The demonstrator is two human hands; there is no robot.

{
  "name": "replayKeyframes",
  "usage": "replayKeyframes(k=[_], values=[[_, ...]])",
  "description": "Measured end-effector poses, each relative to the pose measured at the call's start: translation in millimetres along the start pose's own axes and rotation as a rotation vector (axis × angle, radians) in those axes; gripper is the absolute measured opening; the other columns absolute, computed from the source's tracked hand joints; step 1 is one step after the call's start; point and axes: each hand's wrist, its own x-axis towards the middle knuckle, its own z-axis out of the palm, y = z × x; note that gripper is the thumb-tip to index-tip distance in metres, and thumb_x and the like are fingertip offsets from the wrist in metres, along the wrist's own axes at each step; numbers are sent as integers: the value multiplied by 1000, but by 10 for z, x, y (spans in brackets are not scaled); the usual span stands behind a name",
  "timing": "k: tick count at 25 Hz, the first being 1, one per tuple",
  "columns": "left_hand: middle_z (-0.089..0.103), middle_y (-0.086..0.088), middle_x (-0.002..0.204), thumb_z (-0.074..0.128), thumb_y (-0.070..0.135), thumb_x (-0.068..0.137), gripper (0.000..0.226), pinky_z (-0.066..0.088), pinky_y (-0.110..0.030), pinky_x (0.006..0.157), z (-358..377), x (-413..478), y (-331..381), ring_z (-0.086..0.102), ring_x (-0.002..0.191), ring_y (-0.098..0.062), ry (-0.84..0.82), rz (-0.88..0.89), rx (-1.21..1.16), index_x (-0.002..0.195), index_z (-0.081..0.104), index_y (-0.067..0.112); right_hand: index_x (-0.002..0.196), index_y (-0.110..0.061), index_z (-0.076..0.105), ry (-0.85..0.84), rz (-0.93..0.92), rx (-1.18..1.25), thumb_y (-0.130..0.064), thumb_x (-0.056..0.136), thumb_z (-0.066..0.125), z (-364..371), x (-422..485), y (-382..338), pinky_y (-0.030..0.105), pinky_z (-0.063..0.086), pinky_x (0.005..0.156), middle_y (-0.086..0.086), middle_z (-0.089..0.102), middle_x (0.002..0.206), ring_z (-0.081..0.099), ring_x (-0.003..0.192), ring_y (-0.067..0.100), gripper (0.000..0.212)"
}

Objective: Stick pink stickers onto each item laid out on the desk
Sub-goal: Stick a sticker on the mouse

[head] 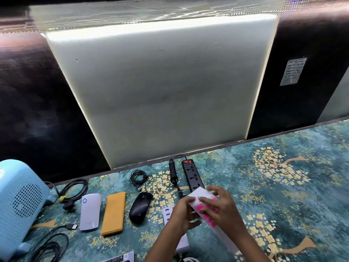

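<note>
Holding sticker sheet (203,202) between left hand (182,214) and right hand (223,207).

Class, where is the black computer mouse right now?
The mouse lies left of centre, between the orange case and the left hand.

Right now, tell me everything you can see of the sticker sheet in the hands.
The sticker sheet is a long white backing strip, glossy like release paper, carrying small bright pink stickers in rows along its middle. It is held up above the patterned desk cover, tilted, its far end curling over the near end of the black power strip. The left hand grips its left edge; the right hand lies over it, fingers pressing on the pink patch. Its lower part trails off blurred toward the wrist.
</note>
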Motion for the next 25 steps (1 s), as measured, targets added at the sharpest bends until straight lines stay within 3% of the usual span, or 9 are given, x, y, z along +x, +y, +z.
replayKeyframes(k=[6, 9, 12, 14, 17, 19, 23, 25], values=[[59, 1, 42, 48, 25, 87, 28, 40, -26, 61, -5, 32, 13, 54, 60, -18, -28, -45, 48, 63, 54, 11, 84, -31, 70, 34, -43, 35, -53, 74, 56, 20, -34, 21, 18, 38, 81, -15, 49, 109, 45, 95, 5, 27], [60, 3, 39, 50, 25, 88, 28, 41, -26, 60, -9, 24, 6, 55, 60, -17, -19, -42, 55, 64, 56, 11, 71, -34, 67, -12, 70, 150, -38, 63, 67, 33, -25, 7, 16, 39, 82, -15, 53, 101, 47, 96, -2, 9], [62, 2, 47, 51, 23, 90, 24, 42, -26, 59, -29, 22, -2, 55, 59, -17, 7, -8, 54, 71, 58, 12, 57, -41, 66, -111, 255, 355, -31, 52, 75, -8, 12, -46, 17, 42, 80, -10, 58, 100, 54, 97, -6, 15], [61, -1, 61, 51, 23, 91, 20, 42, -26, 59, -47, 21, 5, 56, 60, -17, 27, 21, 74, 75, 58, 12, 70, -37, 68, -116, 359, 535, -30, 47, 78, -61, 39, -80, 15, 47, 74, -4, 60, 103, 59, 91, -4, 26], [62, -2, 69, 54, 27, 91, 17, 43, -26, 61, -54, 26, -3, 59, 64, -16, 22, 48, 129, 81, 58, 13, 106, -23, 56, -128, 526, 673, 0, 59, 80, -115, 49, -44, 18, 54, 60, 1, 59, 101, 65, 68, 8, 58], [63, -2, 72, 55, 28, 91, 16, 44, -26, 62, -43, 26, -28, 61, 63, -16, 0, 78, 163, 82, 58, 14, 114, -21, 47, -95, 622, 661, 12, 66, 72, -120, 34, 7, 20, 53, 54, 5, 60, 94, 65, 59, 11, 63], [66, 1, 83, 50, 23, 93, 13, 38, -24, 61, -54, 21, -43, 63, 65, -14, 57, 214, 220, 90, 61, 17, 117, -23, 43, 137, 791, 561, 12, 65, 72, -158, -44, 230, 37, 52, 66, 7, 59, 84, 61, 73, 25, 69], [65, 1, 82, 49, 17, 93, 12, 33, -24, 57, -115, 39, -41, 60, 64, -14, 118, 270, 216, 90, 61, 16, 121, -18, 43, 212, 876, 489, 11, 64, 73, -205, -110, 347, 38, 50, 66, 11, 59, 87, 59, 76, 30, 71]])
